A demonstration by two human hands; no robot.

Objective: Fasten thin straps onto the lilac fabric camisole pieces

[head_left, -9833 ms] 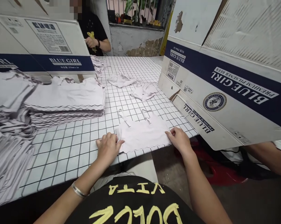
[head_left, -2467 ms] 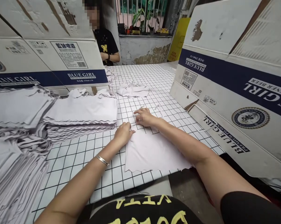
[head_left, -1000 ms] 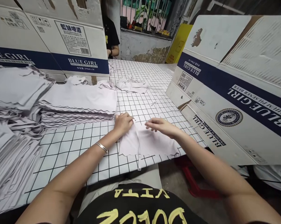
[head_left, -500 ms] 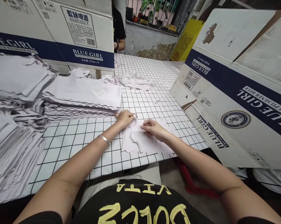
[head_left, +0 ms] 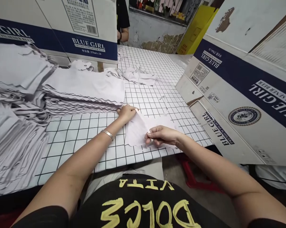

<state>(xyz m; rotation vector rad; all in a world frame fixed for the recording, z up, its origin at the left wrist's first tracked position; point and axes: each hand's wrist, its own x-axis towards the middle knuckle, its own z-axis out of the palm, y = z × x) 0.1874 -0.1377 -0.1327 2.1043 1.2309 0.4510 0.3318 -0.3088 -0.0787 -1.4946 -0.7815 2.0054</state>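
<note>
A pale pinkish-white piece of fabric (head_left: 136,131) lies near the table's front edge, between my two hands. My left hand (head_left: 127,113) pinches its upper edge, close to the corner of a neat stack of fabric pieces (head_left: 86,85). With thumb and fingers together, my right hand (head_left: 160,135) grips the same fabric lower down and to the right. Between the two grips the edge is drawn into a straight slanting line. Part of the fabric is hidden under my right hand.
More fabric piles (head_left: 12,142) cover the table's left side. A beer carton (head_left: 93,47) stands behind the stack, another carton (head_left: 230,95) at the right. A crumpled fabric piece (head_left: 140,76) lies farther back on the checked tablecloth (head_left: 105,136). Beyond, another person's arm (head_left: 124,34) shows.
My right hand has moved down and closed on the fabric's edge, which was loose and wavy and is now straight. My left hand keeps its pinch. The view has tilted slightly downward.
</note>
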